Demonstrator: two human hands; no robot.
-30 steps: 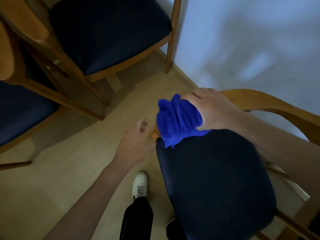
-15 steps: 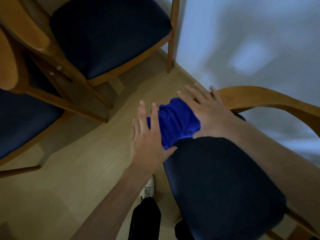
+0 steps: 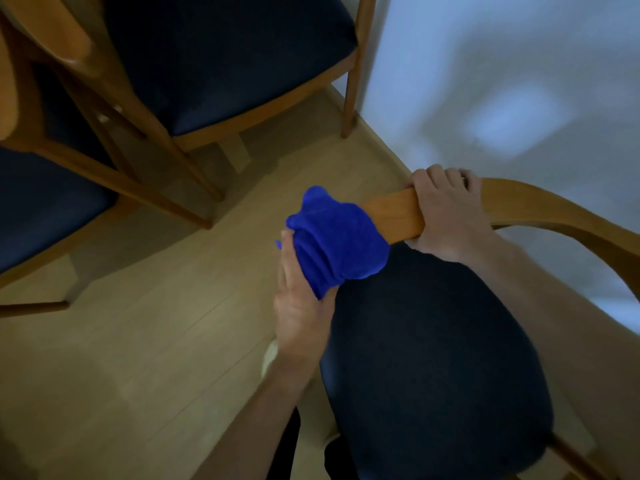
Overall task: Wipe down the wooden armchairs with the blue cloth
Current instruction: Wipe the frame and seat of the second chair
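Note:
The blue cloth (image 3: 337, 242) is bunched over the front end of the near armchair's curved wooden armrest (image 3: 394, 214), above its dark blue seat (image 3: 433, 368). My left hand (image 3: 299, 306) holds the cloth from the left and below, fingers pointing up along it and thumb under its lower edge. Further back on the same armrest, my right hand (image 3: 446, 211) grips the wood, fingers curled over the far edge.
Two more wooden armchairs with dark seats stand at the back (image 3: 225, 57) and at the left (image 3: 41, 202), their legs angled across the light wood floor (image 3: 138, 341). A pale wall (image 3: 502, 81) runs along the right. My leg and shoe show below my left arm.
My right hand has left the cloth and slid back along the armrest, now gripping bare wood. My left hand has come in and taken hold of the cloth.

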